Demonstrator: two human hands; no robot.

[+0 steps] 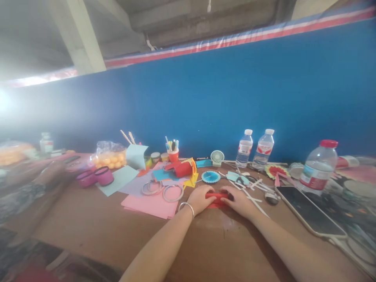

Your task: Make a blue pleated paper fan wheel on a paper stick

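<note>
Low over the brown table (96, 227), my left hand (200, 199) grips one end of a red piece of paper (216, 197). The other end is in my right hand (237, 199), with both thumbs on its near side. It looks folded or rolled, and my fingers hide its far edges. Just beyond it lies a round, pleated blue paper rosette (210, 177). Left of my left hand, ring-shaped rolls of tape (173, 193) rest on pink paper sheets (149, 207). White paper strips (255, 196) are scattered beyond my right hand.
A red cup (183, 169) lies on its side behind the tape. Two water bottles (244, 149) stand at the back. On the right are a phone (311, 211) and a large red-capped bottle (320, 168). Another person's arm (29, 184) reaches in at left, near purple rings (103, 176).
</note>
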